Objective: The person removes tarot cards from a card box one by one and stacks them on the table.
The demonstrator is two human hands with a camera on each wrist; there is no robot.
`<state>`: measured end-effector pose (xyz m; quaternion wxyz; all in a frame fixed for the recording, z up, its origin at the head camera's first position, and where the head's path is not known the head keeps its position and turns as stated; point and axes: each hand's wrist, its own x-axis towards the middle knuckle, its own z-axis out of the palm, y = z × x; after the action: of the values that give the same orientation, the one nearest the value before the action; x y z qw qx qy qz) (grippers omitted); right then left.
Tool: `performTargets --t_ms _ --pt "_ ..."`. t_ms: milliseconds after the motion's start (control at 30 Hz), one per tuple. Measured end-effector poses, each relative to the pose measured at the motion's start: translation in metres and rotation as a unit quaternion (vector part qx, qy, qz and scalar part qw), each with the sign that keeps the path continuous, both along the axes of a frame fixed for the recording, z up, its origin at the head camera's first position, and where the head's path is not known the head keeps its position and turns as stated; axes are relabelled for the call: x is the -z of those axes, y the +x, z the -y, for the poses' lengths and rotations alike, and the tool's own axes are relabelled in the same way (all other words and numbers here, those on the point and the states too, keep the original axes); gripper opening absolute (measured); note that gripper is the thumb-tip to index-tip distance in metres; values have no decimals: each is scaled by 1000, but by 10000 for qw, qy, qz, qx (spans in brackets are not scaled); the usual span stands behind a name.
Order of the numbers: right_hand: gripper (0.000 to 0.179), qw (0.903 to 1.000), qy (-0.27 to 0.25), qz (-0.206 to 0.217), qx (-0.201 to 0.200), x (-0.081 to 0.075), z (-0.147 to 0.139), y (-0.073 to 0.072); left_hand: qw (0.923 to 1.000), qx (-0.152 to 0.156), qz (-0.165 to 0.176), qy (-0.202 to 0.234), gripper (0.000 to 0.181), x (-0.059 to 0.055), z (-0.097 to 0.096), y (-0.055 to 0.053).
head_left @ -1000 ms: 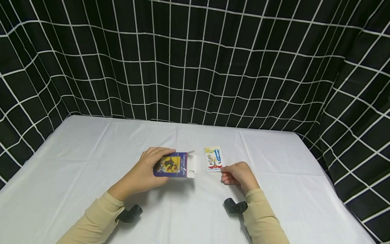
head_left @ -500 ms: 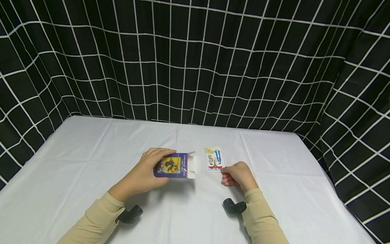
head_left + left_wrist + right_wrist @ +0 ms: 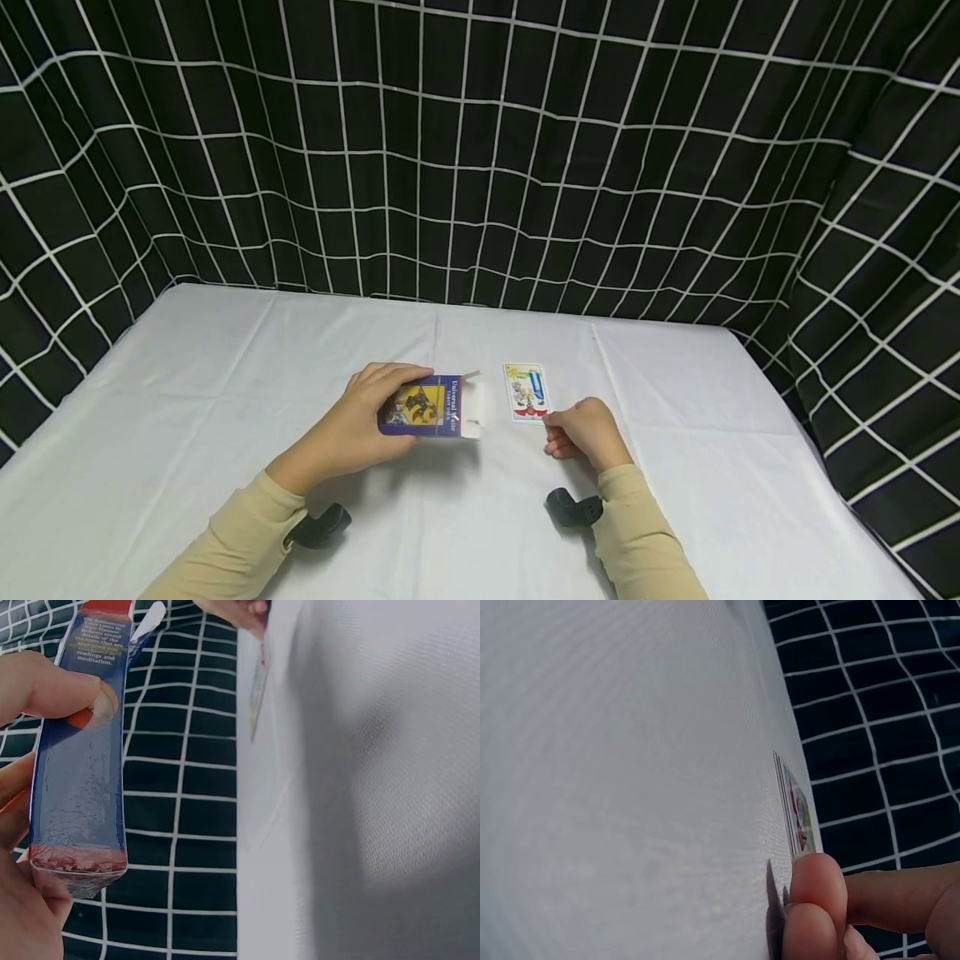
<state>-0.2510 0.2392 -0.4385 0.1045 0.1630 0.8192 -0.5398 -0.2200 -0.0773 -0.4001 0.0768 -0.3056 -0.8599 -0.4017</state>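
Note:
My left hand (image 3: 358, 418) grips a blue tarot card box (image 3: 420, 407) from its left end, thumb on the near side and fingers over the far side. The box's white flaps (image 3: 472, 408) stand open toward the right. In the left wrist view the box's narrow blue side (image 3: 79, 787) shows, held above the table. To the right lies a tarot card (image 3: 527, 392), picture side up. My right hand (image 3: 592, 432) pinches its lower right corner. Several thin edges under the picture (image 3: 799, 806) in the right wrist view suggest a small stack.
A white cloth (image 3: 480, 525) covers the table, with light creases. Black curtains with a white grid (image 3: 450, 150) enclose the back and both sides. A black wrist camera (image 3: 321, 527) sits on the left wrist, another camera (image 3: 573, 507) on the right.
The card has shifted very slightly to the right, with the right fingers still at its corner. My right wrist has moved slightly left. The left hand and box stay nearly still.

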Motion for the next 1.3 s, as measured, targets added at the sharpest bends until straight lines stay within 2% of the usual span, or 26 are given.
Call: performTargets --t_ms 200,367,467,733,1000,1300 --pt "16 9994 -326 -53 47 -2 -3 2 10000 1 -24 18 74 -1 0 0" --pt "19 9912 -900 -707 661 -10 -2 4 10000 36 12 31 74 0 -1 1" --pt "28 9864 -1001 -1049 768 -21 6 6 10000 32 35 33 74 0 -1 1" --pt "30 9850 -1010 -1373 283 -43 31 17 10000 20 54 38 74 0 -1 1" --pt "24 9841 -1058 -1409 -205 -52 45 26 10000 11 26 58 74 1 -1 0" --pt "24 9806 -1126 -1547 -431 -60 55 35 10000 8 16 32 74 3 -1 0"
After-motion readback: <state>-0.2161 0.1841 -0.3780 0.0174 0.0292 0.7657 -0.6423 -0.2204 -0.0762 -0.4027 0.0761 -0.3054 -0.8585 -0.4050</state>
